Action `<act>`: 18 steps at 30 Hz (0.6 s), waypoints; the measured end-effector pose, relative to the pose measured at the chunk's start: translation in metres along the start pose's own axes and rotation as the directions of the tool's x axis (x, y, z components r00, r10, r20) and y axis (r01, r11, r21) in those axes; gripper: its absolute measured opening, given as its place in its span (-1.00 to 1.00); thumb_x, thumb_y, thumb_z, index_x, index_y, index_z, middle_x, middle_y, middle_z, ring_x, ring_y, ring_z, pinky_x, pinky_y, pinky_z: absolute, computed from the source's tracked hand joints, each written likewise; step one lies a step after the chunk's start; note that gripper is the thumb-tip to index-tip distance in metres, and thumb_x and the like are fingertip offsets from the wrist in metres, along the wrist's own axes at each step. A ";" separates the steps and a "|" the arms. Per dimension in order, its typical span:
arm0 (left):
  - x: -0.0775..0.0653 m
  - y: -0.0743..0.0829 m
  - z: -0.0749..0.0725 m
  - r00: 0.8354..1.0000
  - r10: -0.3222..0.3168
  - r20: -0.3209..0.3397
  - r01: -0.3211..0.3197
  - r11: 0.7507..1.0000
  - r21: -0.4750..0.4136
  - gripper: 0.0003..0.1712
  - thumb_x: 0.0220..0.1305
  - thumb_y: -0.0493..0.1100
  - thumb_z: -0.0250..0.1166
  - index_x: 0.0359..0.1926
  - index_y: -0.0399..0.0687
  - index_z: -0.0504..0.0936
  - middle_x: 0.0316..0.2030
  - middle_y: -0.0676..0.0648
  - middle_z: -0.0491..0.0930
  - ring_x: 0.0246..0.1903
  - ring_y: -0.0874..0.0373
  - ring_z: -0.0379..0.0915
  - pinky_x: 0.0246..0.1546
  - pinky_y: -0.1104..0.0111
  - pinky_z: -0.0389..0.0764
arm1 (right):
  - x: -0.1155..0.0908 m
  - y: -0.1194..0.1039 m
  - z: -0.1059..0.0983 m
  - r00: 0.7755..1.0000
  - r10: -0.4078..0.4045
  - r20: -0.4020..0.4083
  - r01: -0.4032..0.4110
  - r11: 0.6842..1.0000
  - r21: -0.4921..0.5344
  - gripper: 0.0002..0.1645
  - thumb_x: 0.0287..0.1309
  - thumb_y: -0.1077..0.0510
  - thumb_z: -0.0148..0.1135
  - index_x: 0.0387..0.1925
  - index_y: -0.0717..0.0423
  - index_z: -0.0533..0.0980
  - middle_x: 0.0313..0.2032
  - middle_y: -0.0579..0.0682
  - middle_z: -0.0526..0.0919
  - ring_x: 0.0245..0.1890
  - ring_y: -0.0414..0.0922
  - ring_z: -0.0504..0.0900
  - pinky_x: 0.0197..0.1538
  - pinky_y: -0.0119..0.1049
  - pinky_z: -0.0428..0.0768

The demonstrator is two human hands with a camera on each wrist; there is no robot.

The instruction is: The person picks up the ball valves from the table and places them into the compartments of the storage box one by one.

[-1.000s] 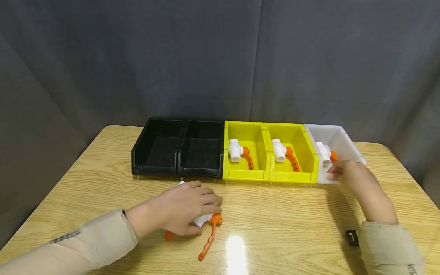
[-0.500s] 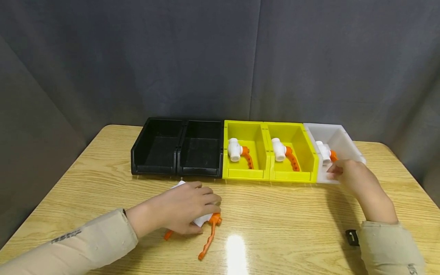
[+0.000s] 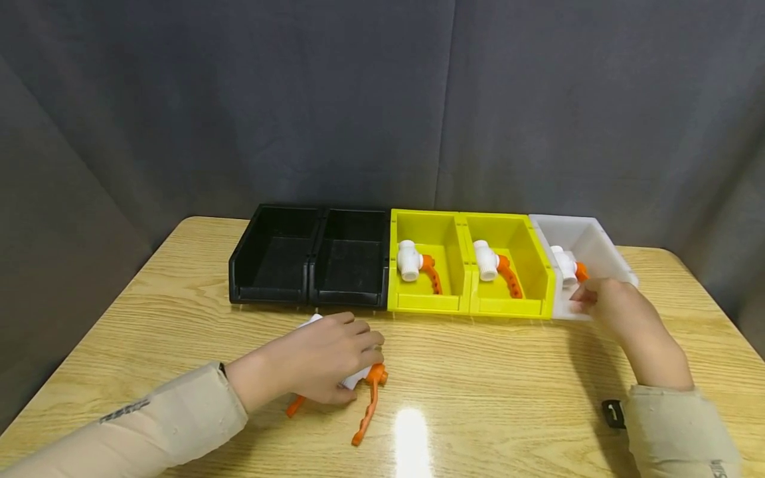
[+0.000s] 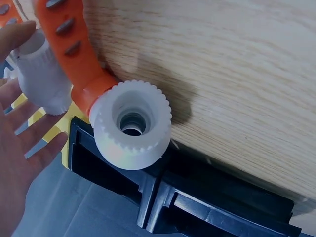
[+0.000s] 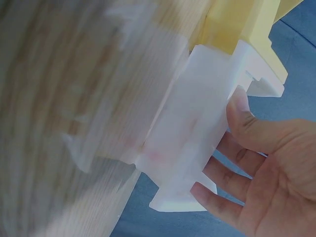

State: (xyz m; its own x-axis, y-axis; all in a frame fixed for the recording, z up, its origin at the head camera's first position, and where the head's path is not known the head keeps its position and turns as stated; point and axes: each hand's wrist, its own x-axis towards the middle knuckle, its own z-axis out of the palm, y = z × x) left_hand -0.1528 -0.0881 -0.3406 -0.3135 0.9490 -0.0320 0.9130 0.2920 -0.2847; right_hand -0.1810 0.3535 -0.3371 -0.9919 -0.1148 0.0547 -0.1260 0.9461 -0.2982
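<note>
My left hand point(image 3: 325, 362) grips a white valve point(image 3: 356, 379) with an orange lever just above the table; the hand hides much of it. In the left wrist view, thumb and fingers lie around this valve's white body point(image 4: 43, 74). A second white valve point(image 4: 132, 126) with an orange lever is nearer the wrist, mostly covered by the hand in the head view. My right hand point(image 3: 618, 315) is at the front of the white bin point(image 3: 603, 255), fingers loosely bent, nothing seen between them. Behind its fingers a white valve point(image 3: 564, 265) lies in that bin.
Two black bins point(image 3: 275, 295) stand left of two yellow bins point(image 3: 427, 304), all in one row with the white bin. Each yellow bin contains a valve point(image 3: 409, 261) with an orange lever. A small black object point(image 3: 613, 413) lies by the right sleeve. Grey curtain hangs behind the table.
The left hand has shifted slightly right, and the lever of the valve in it has swung a little right and away from the table's front. The right hand stays put.
</note>
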 end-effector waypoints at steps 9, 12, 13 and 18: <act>0.002 0.000 -0.001 1.000 -0.003 -0.013 0.003 1.000 0.020 -0.40 0.14 0.25 0.39 0.09 0.03 0.61 0.07 -0.01 0.57 0.00 0.08 0.51 0.02 0.23 0.53 | 0.003 -0.001 0.000 1.000 0.004 0.015 -0.004 1.000 -0.001 -0.95 0.16 0.29 0.33 -0.38 0.23 0.62 -0.34 0.20 0.65 -0.34 0.17 0.54 -0.20 0.13 0.48; 0.002 -0.002 -0.004 1.000 -0.003 -0.022 0.003 1.000 0.027 -0.39 0.11 0.25 0.41 0.08 0.03 0.61 0.06 -0.01 0.57 -0.01 0.08 0.51 0.02 0.22 0.53 | 0.003 -0.001 -0.001 1.000 0.000 0.015 -0.001 1.000 0.001 -0.94 0.16 0.28 0.33 -0.38 0.24 0.63 -0.33 0.22 0.66 -0.33 0.18 0.54 -0.19 0.14 0.48; 0.002 -0.003 -0.005 1.000 -0.003 -0.023 0.003 1.000 0.029 -0.39 0.11 0.26 0.41 0.08 0.03 0.61 0.06 -0.01 0.57 -0.01 0.08 0.51 0.03 0.22 0.53 | 0.003 -0.001 -0.001 1.000 0.001 0.012 -0.001 1.000 0.001 -0.94 0.16 0.28 0.32 -0.38 0.24 0.63 -0.33 0.22 0.66 -0.33 0.19 0.54 -0.19 0.14 0.48; 0.001 -0.008 -0.011 0.999 -0.002 -0.034 0.004 0.999 0.054 -0.37 0.08 0.25 0.43 0.07 0.02 0.61 0.05 -0.02 0.58 -0.02 0.06 0.51 0.03 0.21 0.53 | 0.001 -0.002 -0.001 1.000 0.010 0.005 -0.010 1.000 0.011 -0.92 0.13 0.28 0.36 -0.38 0.25 0.63 -0.33 0.23 0.67 -0.32 0.20 0.54 -0.18 0.15 0.46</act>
State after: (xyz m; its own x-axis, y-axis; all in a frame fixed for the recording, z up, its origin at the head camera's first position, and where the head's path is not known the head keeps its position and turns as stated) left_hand -0.1571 -0.0880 -0.3279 -0.3063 0.9519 0.0009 0.8965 0.2888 -0.3361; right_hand -0.1817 0.3520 -0.3352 -0.9931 -0.1073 0.0469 -0.1165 0.9438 -0.3092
